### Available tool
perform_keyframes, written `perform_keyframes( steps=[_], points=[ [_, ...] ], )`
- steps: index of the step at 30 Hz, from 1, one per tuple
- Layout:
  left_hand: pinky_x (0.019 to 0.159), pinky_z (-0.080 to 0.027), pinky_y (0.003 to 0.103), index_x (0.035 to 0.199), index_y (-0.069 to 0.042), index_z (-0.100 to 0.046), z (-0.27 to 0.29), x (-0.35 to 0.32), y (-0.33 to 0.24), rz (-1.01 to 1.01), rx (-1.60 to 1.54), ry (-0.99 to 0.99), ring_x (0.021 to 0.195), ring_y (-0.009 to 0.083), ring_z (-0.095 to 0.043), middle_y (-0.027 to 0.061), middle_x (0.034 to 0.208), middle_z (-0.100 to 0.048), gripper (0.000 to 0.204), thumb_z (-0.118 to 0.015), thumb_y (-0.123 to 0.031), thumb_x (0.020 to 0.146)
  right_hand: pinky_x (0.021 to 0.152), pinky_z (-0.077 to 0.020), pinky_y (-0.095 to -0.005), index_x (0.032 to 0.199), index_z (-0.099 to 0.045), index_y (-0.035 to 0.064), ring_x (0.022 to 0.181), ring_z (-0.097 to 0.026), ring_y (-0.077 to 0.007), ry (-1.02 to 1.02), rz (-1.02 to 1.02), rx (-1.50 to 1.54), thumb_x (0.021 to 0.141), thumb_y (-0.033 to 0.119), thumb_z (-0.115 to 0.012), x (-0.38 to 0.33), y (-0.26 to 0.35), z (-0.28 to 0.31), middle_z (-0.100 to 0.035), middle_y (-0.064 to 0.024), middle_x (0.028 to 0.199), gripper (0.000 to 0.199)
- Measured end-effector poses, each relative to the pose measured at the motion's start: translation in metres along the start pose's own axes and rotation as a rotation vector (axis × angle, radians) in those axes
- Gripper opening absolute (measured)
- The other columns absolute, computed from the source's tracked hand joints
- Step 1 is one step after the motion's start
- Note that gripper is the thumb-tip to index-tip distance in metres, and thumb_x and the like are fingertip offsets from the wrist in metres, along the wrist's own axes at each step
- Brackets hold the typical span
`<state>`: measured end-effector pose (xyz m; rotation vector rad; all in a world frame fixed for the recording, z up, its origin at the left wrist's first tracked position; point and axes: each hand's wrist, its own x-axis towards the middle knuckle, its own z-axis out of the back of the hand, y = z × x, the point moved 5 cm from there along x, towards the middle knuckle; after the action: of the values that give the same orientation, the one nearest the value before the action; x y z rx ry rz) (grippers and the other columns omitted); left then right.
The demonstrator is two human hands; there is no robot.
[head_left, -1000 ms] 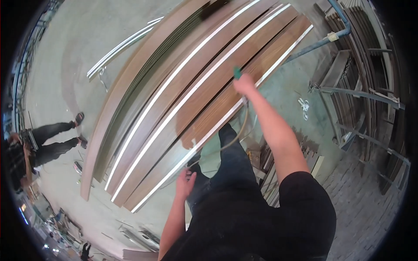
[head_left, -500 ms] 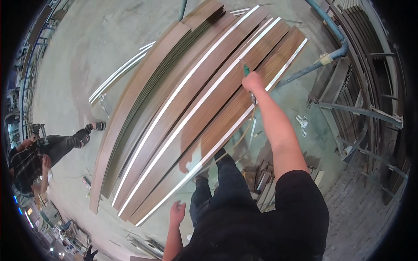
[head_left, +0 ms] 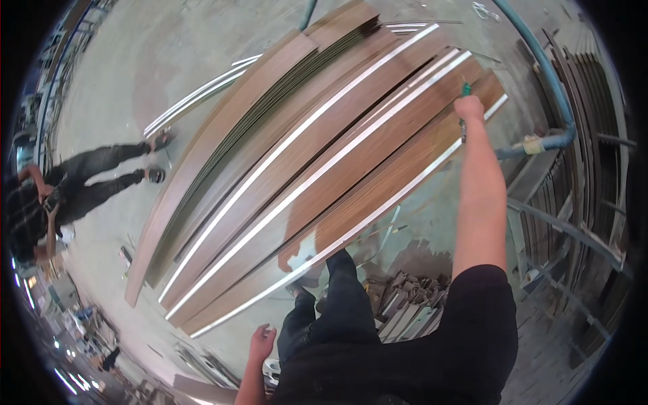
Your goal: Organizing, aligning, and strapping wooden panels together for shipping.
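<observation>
Wood planks (head_left: 351, 162) stacked; right hand (head_left: 468, 108) at their far right edge clenched around green tool (head_left: 465, 88); left hand (head_left: 261, 341) near planks' low end, loosely curled, holding nothing.

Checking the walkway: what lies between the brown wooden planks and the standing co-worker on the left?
Head view: bare concrete floor only, besides pale metal strips.

Long panels (head_left: 324, 155) stacked on floor (head_left: 162, 61); scrap pile (head_left: 408, 300) right; other person (head_left: 74, 182) left
</observation>
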<state>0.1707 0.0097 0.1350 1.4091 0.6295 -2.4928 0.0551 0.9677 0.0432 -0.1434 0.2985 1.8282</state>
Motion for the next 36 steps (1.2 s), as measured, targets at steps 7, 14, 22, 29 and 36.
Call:
perform_keyframes(
  steps=[7, 14, 22, 29, 36],
  points=[
    [0.08, -0.053, 0.036, 0.123, 0.001, -0.059, 0.018, -0.005, -0.034, 0.024, -0.123, -0.034, 0.09, 0.0283, -0.068, 0.0224, 0.102, -0.069, 0.046, -0.067, -0.03, 0.091, 0.088, -0.0529, -0.0455, 0.098, -0.07, -0.0033, 0.098, -0.069, -0.0383, 0.121, 0.101, 0.019, 0.083, 0.027, -0.057, -0.094, 0.1, -0.037, -0.071, -0.0242, 0.098, 0.037],
    [0.081, -0.053, 0.036, 0.122, 0.001, -0.06, 0.007, -0.017, -0.001, 0.119, -0.155, -0.107, 0.09, 0.0277, -0.069, 0.021, 0.1, -0.07, 0.045, -0.068, -0.029, 0.09, 0.092, -0.0528, -0.0446, 0.098, -0.07, -0.0038, 0.105, -0.066, -0.0388, 0.369, 0.357, -0.054, 0.084, 0.025, -0.064, -0.141, 0.217, -0.127, -0.068, -0.026, 0.105, 0.033],
    [0.077, -0.053, 0.037, 0.121, 0.002, -0.061, -0.007, -0.038, 0.025, 0.303, -0.149, -0.063, 0.087, 0.0265, -0.07, 0.0187, 0.093, -0.071, 0.05, -0.068, -0.035, 0.088, 0.097, -0.0493, -0.0463, 0.116, -0.068, 0.0051, 0.119, -0.06, -0.034, 0.156, 0.0, -0.049, 0.09, 0.024, -0.055, 0.023, 0.168, -0.081, -0.064, -0.0172, 0.125, 0.034],
    [0.087, -0.052, 0.043, 0.123, 0.0, -0.06, -0.01, -0.02, 0.034, 0.324, -0.054, -0.019, 0.102, 0.0396, -0.065, 0.0262, 0.101, -0.068, 0.053, -0.066, -0.04, 0.088, 0.067, -0.0561, -0.0443, 0.077, -0.067, -0.009, 0.066, -0.071, -0.0342, 0.374, 0.356, -0.083, 0.087, 0.024, -0.057, -0.019, 0.194, -0.143, -0.069, -0.019, 0.068, 0.036],
    [0.084, -0.053, 0.038, 0.124, -0.001, -0.058, -0.01, -0.045, 0.015, 0.325, -0.295, -0.122, 0.097, 0.0304, -0.069, 0.0203, 0.103, -0.07, 0.049, -0.068, -0.035, 0.09, 0.076, -0.0537, -0.0447, 0.089, -0.071, -0.002, 0.085, -0.07, -0.0345, 0.804, 0.633, -0.069, 0.08, 0.033, -0.068, -0.401, 0.291, -0.266, -0.071, -0.0224, 0.088, 0.036]
  ],
)
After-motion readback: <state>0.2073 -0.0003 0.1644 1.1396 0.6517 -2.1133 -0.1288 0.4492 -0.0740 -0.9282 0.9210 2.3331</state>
